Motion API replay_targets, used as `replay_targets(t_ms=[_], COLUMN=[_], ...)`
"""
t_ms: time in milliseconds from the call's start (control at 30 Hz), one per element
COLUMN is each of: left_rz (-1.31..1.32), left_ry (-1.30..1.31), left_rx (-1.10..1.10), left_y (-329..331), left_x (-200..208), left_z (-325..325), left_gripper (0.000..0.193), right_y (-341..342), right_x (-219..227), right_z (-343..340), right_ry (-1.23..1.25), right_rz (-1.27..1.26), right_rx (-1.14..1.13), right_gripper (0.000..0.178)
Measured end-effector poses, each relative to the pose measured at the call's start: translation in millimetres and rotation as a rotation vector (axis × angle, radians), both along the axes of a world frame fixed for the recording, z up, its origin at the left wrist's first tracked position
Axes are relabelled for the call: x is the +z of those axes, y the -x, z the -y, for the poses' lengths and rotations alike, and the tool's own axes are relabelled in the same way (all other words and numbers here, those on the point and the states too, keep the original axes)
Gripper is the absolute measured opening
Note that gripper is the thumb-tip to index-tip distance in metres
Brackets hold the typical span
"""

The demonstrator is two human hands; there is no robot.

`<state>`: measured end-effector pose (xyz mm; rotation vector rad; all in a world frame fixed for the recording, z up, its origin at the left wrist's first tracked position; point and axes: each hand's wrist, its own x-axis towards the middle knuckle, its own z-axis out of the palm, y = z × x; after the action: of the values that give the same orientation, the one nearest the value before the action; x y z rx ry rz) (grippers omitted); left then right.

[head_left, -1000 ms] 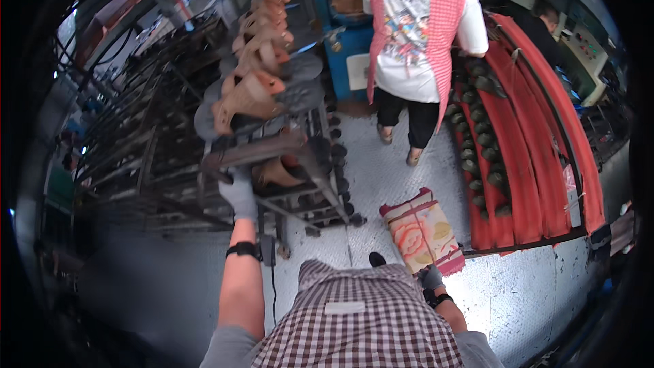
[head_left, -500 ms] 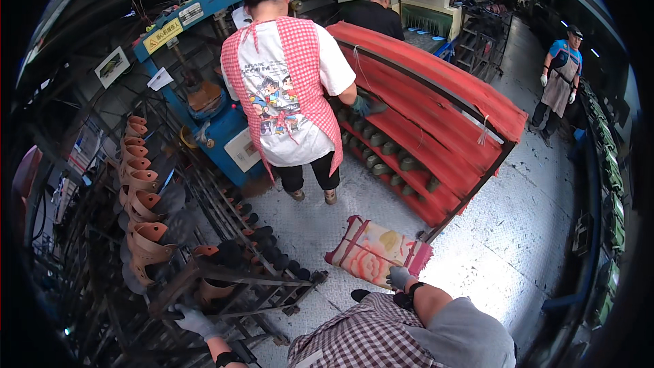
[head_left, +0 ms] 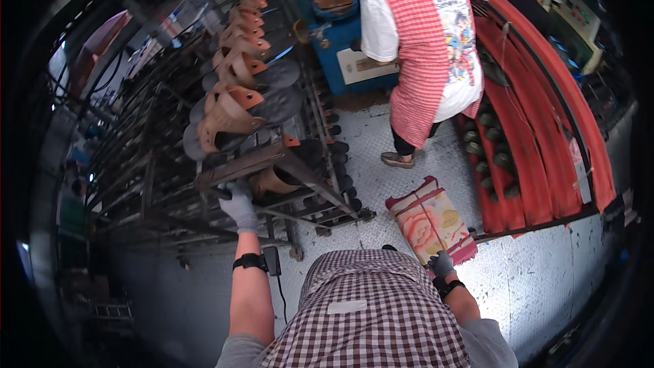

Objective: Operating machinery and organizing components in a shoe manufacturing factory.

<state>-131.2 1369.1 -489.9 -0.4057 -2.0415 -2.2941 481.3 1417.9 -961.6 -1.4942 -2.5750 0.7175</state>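
Note:
My left hand (head_left: 238,208), in a pale grey glove, has its fingers closed at the end bar of a dark metal rack (head_left: 257,163). Tan shoe uppers (head_left: 231,117) with orange lining stand in a row on this rack, among dark round pieces. My right hand (head_left: 441,264), gloved in grey, overlaps the near edge of a floral, cord-tied padded bundle (head_left: 432,221) low by the floor. Its fingers look curled; whether they touch the bundle or hold anything is hidden. Black bands with small devices sit on both my wrists.
A co-worker in a red-checked apron (head_left: 415,48) stands ahead beside a blue machine (head_left: 334,54). To the right is a long rack with red cloth covers (head_left: 538,129) and dark green shoe forms (head_left: 503,160). Another person is partly seen behind it. Metal plates cover the floor (head_left: 368,136).
My view has swung left, so the shoe rack sits more central. My left hand stays at the rack's bar, my right beside the bundle. The co-worker has turned towards the blue machine.

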Motion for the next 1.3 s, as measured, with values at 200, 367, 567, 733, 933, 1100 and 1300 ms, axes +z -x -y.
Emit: replay_targets(t_ms=[200,367,567,733,933,1100,1300], left_rz=[-0.092,-0.159,-0.075,-0.129,-0.185,-0.353,-0.74], left_ry=[0.0,0.11,0.153,0.123,0.28,0.515,0.855], left_rx=[0.053,0.012,-0.03,0.053,0.06,-0.048,0.031], left_y=[9,47,56,98,78,76,14], left_x=[-10,-15,-16,-53,-62,-65,-90], left_z=[9,33,38,74,61,114,41], left_gripper=[0.013,0.008,0.009,0.023,0.031,0.034,0.04], right_y=[30,44,61,98,118,171,156], right_x=[64,50,38,48,13,10,-30], right_z=[-8,-35,-69,-111,-129,-127,-127], right_ry=[0.364,1.102,1.004,1.387,1.3,1.217,0.687], right_rz=[-0.096,-0.827,-0.659,-0.835,-0.609,-0.402,-0.125], right_rx=[-0.151,-0.746,-0.576,-0.783,-0.729,-0.61,-0.234], right_gripper=[0.052,0.029,0.032,0.024,0.013,0.011,0.026])
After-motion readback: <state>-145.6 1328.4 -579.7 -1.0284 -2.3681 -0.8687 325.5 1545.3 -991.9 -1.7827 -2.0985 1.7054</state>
